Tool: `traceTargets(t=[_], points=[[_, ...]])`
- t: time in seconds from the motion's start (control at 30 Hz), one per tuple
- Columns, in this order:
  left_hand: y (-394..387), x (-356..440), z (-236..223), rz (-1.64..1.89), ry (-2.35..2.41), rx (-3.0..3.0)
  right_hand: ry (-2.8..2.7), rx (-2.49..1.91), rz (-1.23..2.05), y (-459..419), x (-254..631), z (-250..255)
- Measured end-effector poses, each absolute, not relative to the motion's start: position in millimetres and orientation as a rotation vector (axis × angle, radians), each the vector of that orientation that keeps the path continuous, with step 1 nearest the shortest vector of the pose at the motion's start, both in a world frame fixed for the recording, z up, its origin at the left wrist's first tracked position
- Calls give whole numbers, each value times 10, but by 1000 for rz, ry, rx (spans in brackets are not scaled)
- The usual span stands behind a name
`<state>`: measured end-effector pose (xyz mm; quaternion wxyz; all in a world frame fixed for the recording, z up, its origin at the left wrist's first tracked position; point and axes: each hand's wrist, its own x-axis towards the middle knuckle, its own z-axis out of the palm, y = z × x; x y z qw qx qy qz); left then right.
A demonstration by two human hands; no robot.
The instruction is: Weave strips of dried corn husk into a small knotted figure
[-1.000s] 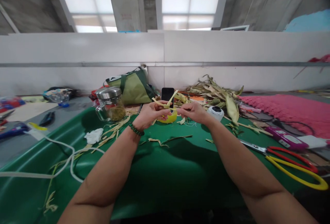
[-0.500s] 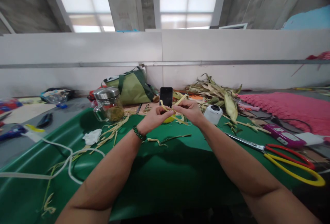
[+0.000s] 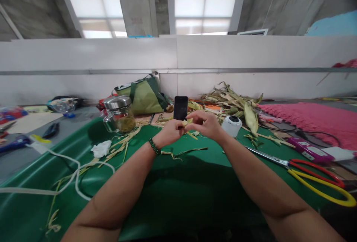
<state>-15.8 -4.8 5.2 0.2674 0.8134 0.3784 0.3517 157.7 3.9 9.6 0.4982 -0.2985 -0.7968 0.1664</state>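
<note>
Husk strip (image 3: 185, 123) | L hand (image 3: 170, 132): pinching it | R hand (image 3: 206, 123) grip: can't tell | mat (image 3: 195, 190) roomy btwn arms (image 3: 119, 186); scissors (image 3: 281, 161) nr R edge

Husk strip (image 3: 185, 123): is being pinched by the left hand (image 3: 171, 132).
Right hand (image 3: 206, 123): is being held at the strip, fingers curled; its grip is being obscured.
Phone (image 3: 180, 107): is being propped upright just beyond the hands.
Green sheet (image 3: 189, 197): is being crossed by a white cord (image 3: 28, 190).
Scissors (image 3: 288, 164): are being kept right of the right arm.
</note>
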Motion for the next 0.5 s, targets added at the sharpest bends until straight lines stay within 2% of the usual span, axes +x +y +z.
traceTargets(t=[0.27,0.5], points=[[-88,19,-51,896,800,2299,-2041,-611,184,-75,1493,87],[-88,30,-66,821,848,2221,-1906,-684,288,-37,1520,113]])
